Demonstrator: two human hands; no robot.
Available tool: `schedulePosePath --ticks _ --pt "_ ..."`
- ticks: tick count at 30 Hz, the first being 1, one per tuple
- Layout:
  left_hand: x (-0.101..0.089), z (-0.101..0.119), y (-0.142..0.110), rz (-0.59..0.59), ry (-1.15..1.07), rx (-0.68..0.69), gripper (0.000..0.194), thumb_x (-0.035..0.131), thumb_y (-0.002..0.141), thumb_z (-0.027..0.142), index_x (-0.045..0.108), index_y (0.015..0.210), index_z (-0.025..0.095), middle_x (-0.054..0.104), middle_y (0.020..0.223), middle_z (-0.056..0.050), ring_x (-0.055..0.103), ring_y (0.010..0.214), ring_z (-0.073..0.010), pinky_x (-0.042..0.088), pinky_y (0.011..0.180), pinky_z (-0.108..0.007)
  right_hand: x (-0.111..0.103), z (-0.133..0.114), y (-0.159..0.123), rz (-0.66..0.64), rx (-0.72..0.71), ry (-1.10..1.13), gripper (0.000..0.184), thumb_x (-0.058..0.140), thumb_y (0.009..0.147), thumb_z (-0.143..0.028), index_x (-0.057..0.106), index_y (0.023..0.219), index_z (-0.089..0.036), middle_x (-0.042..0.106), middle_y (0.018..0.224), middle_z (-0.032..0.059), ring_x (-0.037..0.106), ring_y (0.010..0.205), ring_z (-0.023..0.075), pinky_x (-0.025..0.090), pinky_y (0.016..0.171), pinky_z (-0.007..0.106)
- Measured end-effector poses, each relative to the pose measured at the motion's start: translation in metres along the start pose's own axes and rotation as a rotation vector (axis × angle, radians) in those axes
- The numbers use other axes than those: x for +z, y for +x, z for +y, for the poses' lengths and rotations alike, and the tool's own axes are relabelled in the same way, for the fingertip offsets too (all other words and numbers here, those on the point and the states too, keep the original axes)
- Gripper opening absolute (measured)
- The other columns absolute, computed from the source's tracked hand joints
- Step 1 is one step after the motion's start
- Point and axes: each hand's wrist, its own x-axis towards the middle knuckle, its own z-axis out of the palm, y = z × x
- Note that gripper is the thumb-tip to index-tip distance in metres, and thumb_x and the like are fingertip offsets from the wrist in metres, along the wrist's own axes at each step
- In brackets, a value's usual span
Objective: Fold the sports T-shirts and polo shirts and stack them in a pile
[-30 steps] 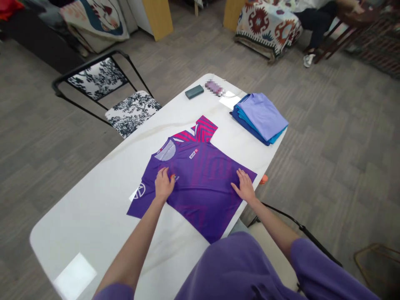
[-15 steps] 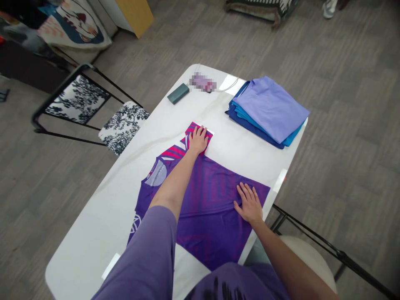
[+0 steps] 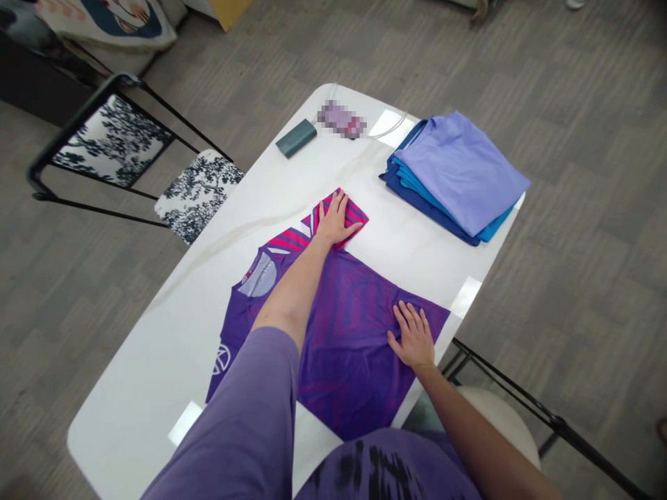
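A purple T-shirt [image 3: 354, 333] with pink-striped sleeves lies spread on the white table, its collar toward the left and its hem toward the right. My left hand [image 3: 334, 221] rests flat on the far striped sleeve, fingers spread and thumb out to the right. Near the hem, my right hand [image 3: 413, 337] presses flat on the shirt's body with its fingers apart. Neither hand grips the cloth. My left forearm crosses over the shirt and hides part of its chest; the near sleeve shows a white round logo.
Folded clothes [image 3: 458, 173] in lilac and blues are stacked at the table's [image 3: 135, 375] right far side. A dark green power bank [image 3: 297, 138] and a blurred-out phone [image 3: 341, 119] with a cable lie at the far end. A patterned chair [image 3: 201, 191] stands left; another chair [image 3: 490, 417] is at right.
My left hand has shifted slightly over the far sleeve, its thumb now spread right, and the sleeve lies more opened out. My right hand stays nearly in place. The camera view has moved a little.
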Motion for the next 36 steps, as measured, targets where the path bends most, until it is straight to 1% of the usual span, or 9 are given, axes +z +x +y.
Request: schedulePosePath --ticks 4,8,12,17,20,23,27,33,36 --pt "-0.005 0.015 -0.011 0.051 -0.01 0.024 0.099 0.053 0.105 0.076 0.027 0.18 0.017 0.019 0.188 -0.015 -0.003 0.176 -0.0376 -0.021 0.135 -0.065 -0.001 0.0 -0.001 -0.02 0.004 0.022 0.092 0.059 0.102 -0.042 0.015 0.182 -0.032 0.027 0.186 0.0021 0.026 0.172 0.0396 0.012 0.143 0.069" --pt "-0.018 0.054 -0.097 0.29 -0.025 -0.229 0.089 0.041 0.113 0.06 0.004 0.183 0.018 0.012 0.189 -0.014 -0.01 0.176 -0.0284 -0.004 0.141 -0.065 -0.004 -0.004 -0.004 0.022 -0.012 0.021 0.09 0.058 0.102 -0.041 0.018 0.182 -0.03 0.026 0.186 0.0031 0.027 0.172 0.0388 0.011 0.142 0.071" --pt "-0.012 0.086 -0.279 0.342 -0.04 -0.528 0.086 0.044 0.112 0.052 0.002 0.183 0.025 0.018 0.188 -0.014 -0.001 0.177 -0.0269 0.014 0.141 -0.066 -0.007 -0.01 -0.009 0.068 -0.04 0.048 0.085 0.056 0.101 -0.042 0.027 0.18 -0.026 0.029 0.185 0.0077 0.027 0.171 0.0403 0.01 0.14 0.074" --pt "-0.008 0.102 -0.539 0.181 -0.07 -0.835 0.072 0.048 0.107 0.04 0.034 0.177 0.028 0.039 0.18 -0.015 0.019 0.175 -0.0291 0.033 0.138 -0.061 -0.015 -0.02 -0.019 0.12 -0.071 0.064 0.08 0.056 0.102 -0.05 0.038 0.174 -0.02 0.034 0.183 0.014 0.027 0.17 0.0384 0.013 0.14 0.072" --pt "-0.011 0.109 -0.635 0.074 -0.087 -0.869 0.068 0.055 0.104 0.043 0.046 0.171 0.035 0.039 0.181 -0.009 0.02 0.174 -0.0291 0.032 0.139 -0.058 -0.02 -0.022 -0.026 0.124 -0.079 0.078 0.084 0.059 0.1 -0.061 0.041 0.172 -0.019 0.034 0.182 0.0164 0.028 0.17 0.0374 0.016 0.139 0.071" --pt "-0.012 0.113 -0.67 0.042 -0.082 -0.855 0.077 0.068 0.097 0.056 0.049 0.169 0.035 0.031 0.184 -0.011 0.013 0.175 -0.0357 0.022 0.141 -0.063 -0.028 -0.019 -0.028 0.066 -0.102 0.107 0.097 0.064 0.095 -0.073 0.041 0.171 -0.018 0.032 0.183 0.0204 0.027 0.17 0.0395 0.017 0.137 0.072" --pt "-0.025 0.097 -0.67 0.183 -0.079 -0.854 0.078 0.067 0.098 0.062 0.051 0.166 0.028 0.035 0.181 -0.017 0.019 0.174 -0.0379 0.019 0.14 -0.063 -0.051 -0.017 -0.014 0.016 -0.048 0.332 0.089 0.068 0.092 -0.076 0.056 0.159 -0.019 0.047 0.173 0.022 0.044 0.161 0.0368 0.033 0.134 0.064" --pt "-0.076 0.003 -0.676 0.416 -0.162 -1.376 0.066 0.057 0.106 0.044 0.043 0.164 0.018 0.041 0.169 -0.025 0.04 0.161 -0.0375 0.035 0.133 -0.059 -0.067 -0.03 -0.024 0.291 0.136 0.439 0.076 0.064 0.099 -0.07 0.064 0.142 -0.008 0.072 0.137 0.0269 0.07 0.12 0.0277 0.055 0.11 0.048" --pt "-0.088 -0.039 -0.689 0.39 -0.169 -1.523 0.074 0.069 0.099 0.05 0.044 0.158 0.015 0.041 0.163 -0.03 0.044 0.156 -0.0443 0.042 0.125 -0.067 -0.042 -0.067 -0.091 0.032 0.057 0.369 0.057 0.069 0.097 -0.069 0.073 0.12 -0.016 0.079 0.112 0.0172 0.072 0.091 0.0233 0.059 0.09 0.041"
